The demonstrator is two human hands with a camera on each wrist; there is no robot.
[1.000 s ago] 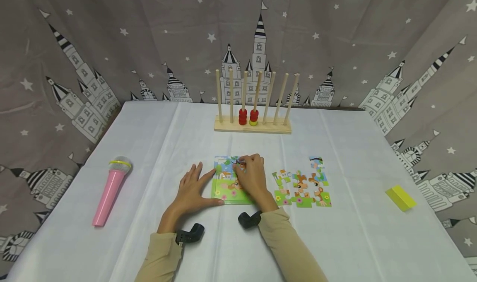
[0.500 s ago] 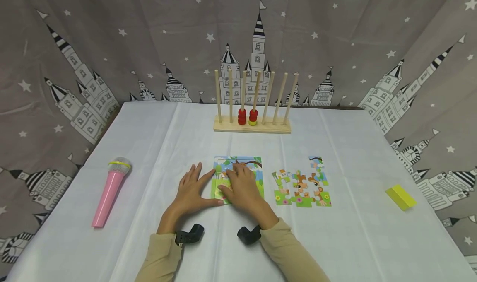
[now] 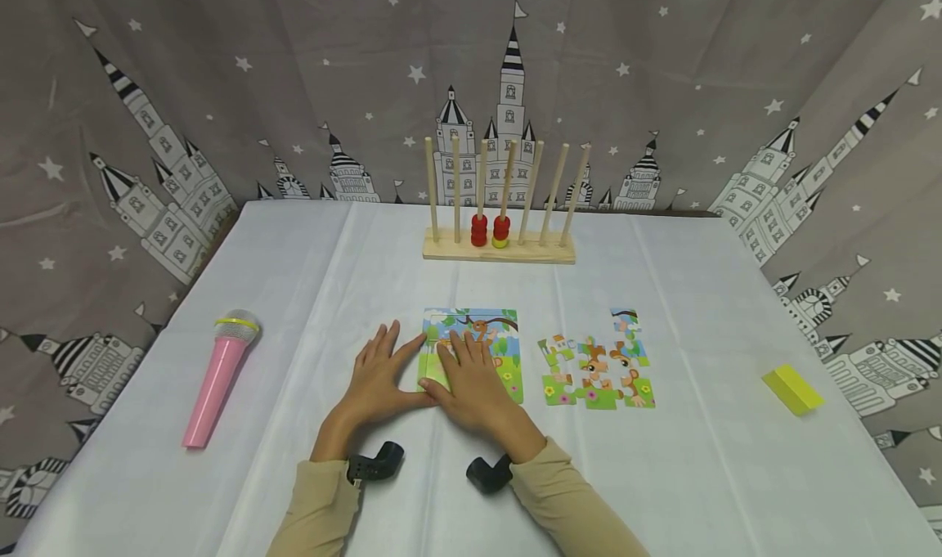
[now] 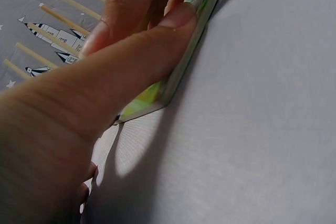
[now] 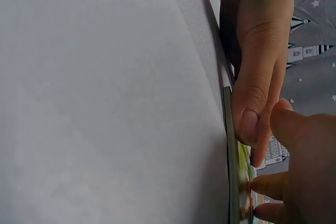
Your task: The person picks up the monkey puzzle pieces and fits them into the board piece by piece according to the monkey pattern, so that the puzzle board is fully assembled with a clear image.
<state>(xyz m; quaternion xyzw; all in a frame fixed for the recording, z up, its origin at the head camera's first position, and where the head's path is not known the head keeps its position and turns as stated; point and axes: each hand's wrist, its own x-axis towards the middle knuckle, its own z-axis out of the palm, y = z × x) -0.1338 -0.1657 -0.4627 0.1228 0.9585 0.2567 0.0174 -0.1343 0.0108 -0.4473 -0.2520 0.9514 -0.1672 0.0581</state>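
Note:
A flat puzzle board (image 3: 509, 369) with a printed meadow and tree branch lies on the white cloth, between both hands in the head view. Fingers spread, my left hand (image 3: 379, 377) rests at its left side; the thumb lies at the near left corner, the index fingertip at the left edge. My right hand (image 3: 471, 381) lies over the board's left and middle part with extended fingertips on it, hiding some of the picture. Beside the board, at the right, are joined puzzle pieces (image 3: 599, 397) and a slightly separate piece (image 3: 555, 349).
Behind the board stands a wooden peg rack (image 3: 499, 251) with red and yellow beads on two of its pegs. A pink toy microphone (image 3: 217, 381) lies at the left, a yellow block (image 3: 792, 390) at the far right. A grey castle-print curtain (image 3: 331, 66) hangs behind.
My right hand has left the board's upper part, where its fingers were bunched, and moved nearer and left, with fingers now extended. My left hand and the loose pieces have stayed put.

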